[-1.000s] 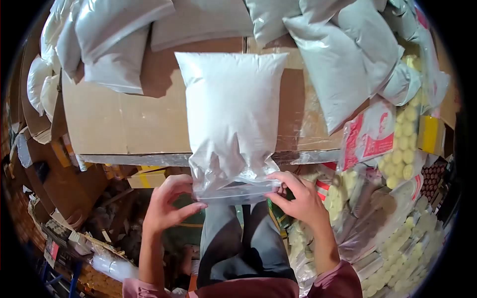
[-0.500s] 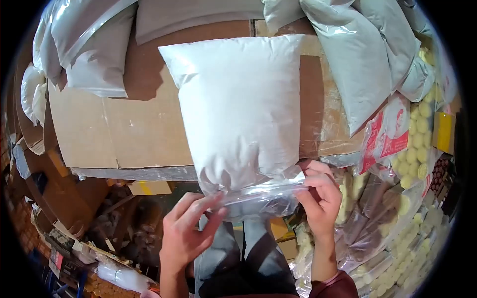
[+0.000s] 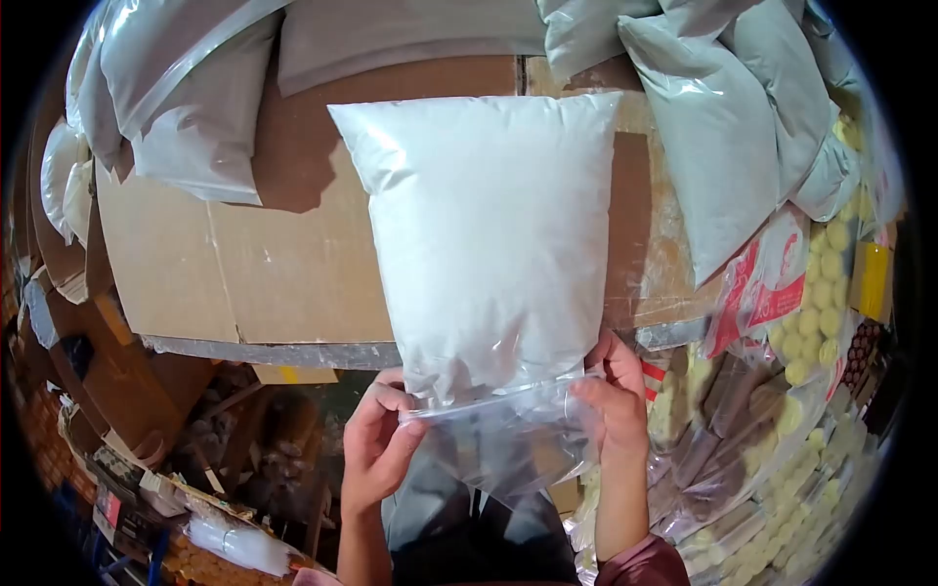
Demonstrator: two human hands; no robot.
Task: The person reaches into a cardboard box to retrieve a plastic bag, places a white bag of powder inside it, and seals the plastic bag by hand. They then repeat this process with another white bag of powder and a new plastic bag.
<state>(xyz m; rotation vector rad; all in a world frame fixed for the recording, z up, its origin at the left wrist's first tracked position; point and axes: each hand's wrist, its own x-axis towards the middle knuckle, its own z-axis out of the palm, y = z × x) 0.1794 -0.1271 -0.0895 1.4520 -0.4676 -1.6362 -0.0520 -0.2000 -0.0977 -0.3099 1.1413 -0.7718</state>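
A plump bag of white contents (image 3: 493,230) lies on the cardboard-covered table (image 3: 283,283), its clear plastic mouth hanging over the front edge. My left hand (image 3: 383,435) pinches the left end of a folded line across the clear plastic between thumb and fingers. On the right side, my right hand (image 3: 616,396) grips the same plastic, thumb on top and fingers partly hidden behind. Below the fold, the clear plastic end (image 3: 508,444) hangs loose between both hands, in front of my legs.
Filled white bags lie at the back left (image 3: 200,127) and back right (image 3: 713,137). A red-and-white printed bag (image 3: 757,278) hangs at the right edge. Pale round items (image 3: 816,317) in plastic fill the right side. Cardboard boxes (image 3: 137,366) stand at lower left.
The clear plastic end has opened out and now hangs lower between the hands. My left hand has shifted right and turned more upright. The bag appears slightly lower and further right in view.
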